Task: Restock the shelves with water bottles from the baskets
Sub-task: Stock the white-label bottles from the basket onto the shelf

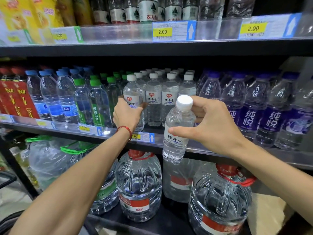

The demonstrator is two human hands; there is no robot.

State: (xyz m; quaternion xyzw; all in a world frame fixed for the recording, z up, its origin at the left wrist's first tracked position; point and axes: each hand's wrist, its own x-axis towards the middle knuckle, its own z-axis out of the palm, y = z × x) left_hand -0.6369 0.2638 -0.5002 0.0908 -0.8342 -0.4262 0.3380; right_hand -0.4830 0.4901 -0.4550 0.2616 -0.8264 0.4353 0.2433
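The left hand [127,114] has its fingers curled round the body of a clear plastic water bottle with a white cap and a white label [133,97]. This bottle stands at the front of the middle shelf [211,150], first in the left column of the same white-capped bottles [170,97]. I think the hand holds it there to set it straight or push it back, so that the front line is even with the green-capped bottles [97,102] beside it.

The right hand [210,124] grasps a 2nd clear white-capped water bottle [177,133] high up, with the fingers round the shoulder just under the cap and the thumb across the body. This bottle is nearly upright and not yet on the shelf: it hangs in front of the shelf edge, with its bottom lower than the shelf board. The high grip probably leaves the body free, so it can slide between its neighbours.

Behind it, the right column of the white-capped group seems to begin further back, next to the purple-labelled bottles [250,107], so the free place is probably there. To reach it, the bottle must first be lifted over the edge strip with the yellow price tag [135,136].

No basket is visible. Big clear jugs with red caps [138,184] stand on the shelf below.
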